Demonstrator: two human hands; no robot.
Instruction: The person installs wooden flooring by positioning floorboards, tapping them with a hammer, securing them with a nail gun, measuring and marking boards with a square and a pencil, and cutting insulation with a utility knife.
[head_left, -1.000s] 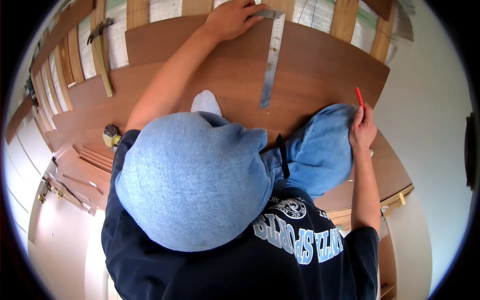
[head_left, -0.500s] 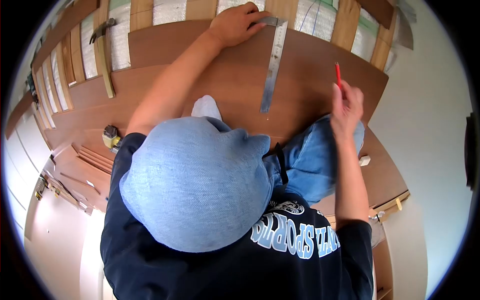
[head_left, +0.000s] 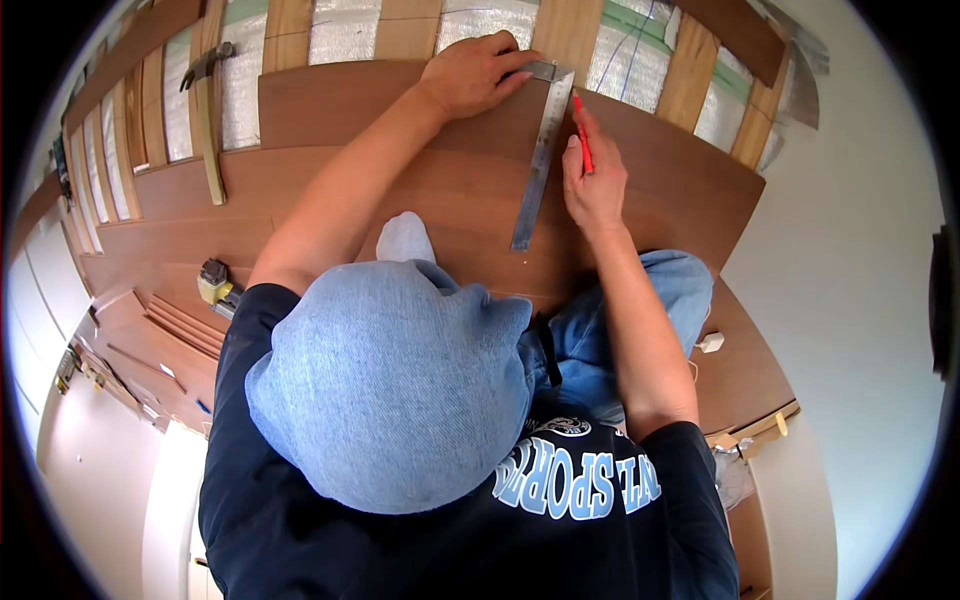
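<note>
overhead, brown floorboards point(head_left: 440, 190) (bare joists point(head_left: 690, 70) beyond)

Unfinished floor in a pale-walled room

Brown floorboards point(head_left: 330, 215) cover the near part; beyond them bare wooden joists point(head_left: 290, 35) run over silver insulation point(head_left: 345, 30) (foil-faced, by its shine). White walls point(head_left: 850, 250) curve round both sides in even daylight, and a hammer point(head_left: 205, 65) lies across one joist at left.
</note>
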